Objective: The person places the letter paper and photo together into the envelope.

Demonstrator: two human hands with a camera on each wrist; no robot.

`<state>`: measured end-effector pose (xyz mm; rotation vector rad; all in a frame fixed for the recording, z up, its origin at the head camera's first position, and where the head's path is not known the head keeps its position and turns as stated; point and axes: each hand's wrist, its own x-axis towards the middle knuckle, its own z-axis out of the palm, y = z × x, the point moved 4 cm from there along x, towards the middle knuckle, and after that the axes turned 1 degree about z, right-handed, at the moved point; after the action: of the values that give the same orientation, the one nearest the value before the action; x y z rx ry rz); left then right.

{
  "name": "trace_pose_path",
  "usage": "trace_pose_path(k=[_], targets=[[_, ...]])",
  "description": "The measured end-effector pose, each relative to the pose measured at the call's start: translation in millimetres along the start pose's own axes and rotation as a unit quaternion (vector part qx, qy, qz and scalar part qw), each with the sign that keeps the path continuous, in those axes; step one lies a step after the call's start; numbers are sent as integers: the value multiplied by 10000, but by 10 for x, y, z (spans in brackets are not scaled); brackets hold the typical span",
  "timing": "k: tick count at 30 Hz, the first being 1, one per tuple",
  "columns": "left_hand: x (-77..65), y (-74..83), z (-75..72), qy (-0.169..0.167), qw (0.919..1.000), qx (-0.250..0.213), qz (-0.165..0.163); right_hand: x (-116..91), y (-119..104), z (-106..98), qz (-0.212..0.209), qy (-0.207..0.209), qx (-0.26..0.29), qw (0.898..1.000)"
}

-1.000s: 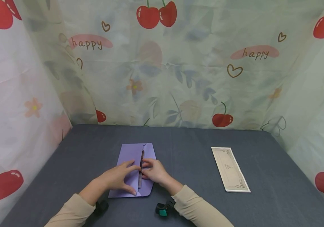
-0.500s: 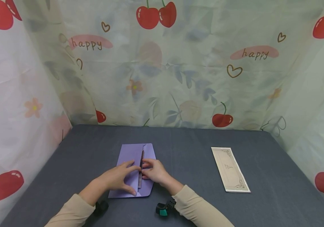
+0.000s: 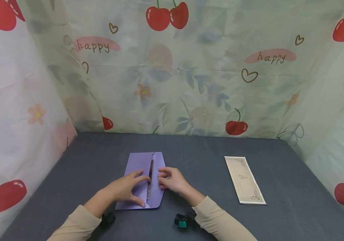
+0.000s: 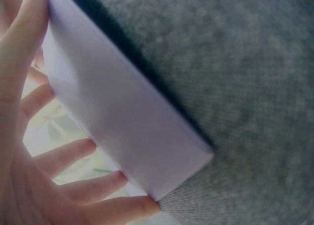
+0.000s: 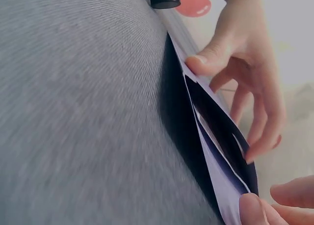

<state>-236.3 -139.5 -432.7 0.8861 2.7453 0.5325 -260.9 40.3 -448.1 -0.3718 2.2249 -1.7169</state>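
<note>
Since the purple envelope (image 3: 137, 162) under the spread left hand (image 3: 125, 188) looks light and crease-prone, best hold is the edge of the flap (image 3: 158, 162) beside the loosely curled right hand (image 3: 173, 180)

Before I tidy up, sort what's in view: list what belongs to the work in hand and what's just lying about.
In use:
purple envelope, flap open
left hand, on the envelope
right hand, at the flap

Lying about, it seems:
printed card, untouched to the right, though it may be wanted later
cherry-print curtain, backdrop only
</note>
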Motion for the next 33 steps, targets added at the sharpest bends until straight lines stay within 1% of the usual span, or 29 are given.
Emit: trace_pose_path(k=[6,12,19,25,29,33], targets=[[1,-1,-1,9,10000,14,7,-83,15,-187,-4,105,-182,9998],[1,13,-15,8,10000,-24,-8,-202,45,-430,2,232,-400,9989],[3,5,-11,19,10000,0,14,-370,102,-775,132,503,-729,9960],[1,-1,-6,-9,10000,-28,-19,-533,134,-1097,161,671,-789,9945],[-5,3,-9,-30,10000,-50,-38,-617,199,-1313,345,976,-860,9909],[-11,5,-12,-52,9999,-70,-52,-691,275,-1526,502,1368,-1000,9843]])
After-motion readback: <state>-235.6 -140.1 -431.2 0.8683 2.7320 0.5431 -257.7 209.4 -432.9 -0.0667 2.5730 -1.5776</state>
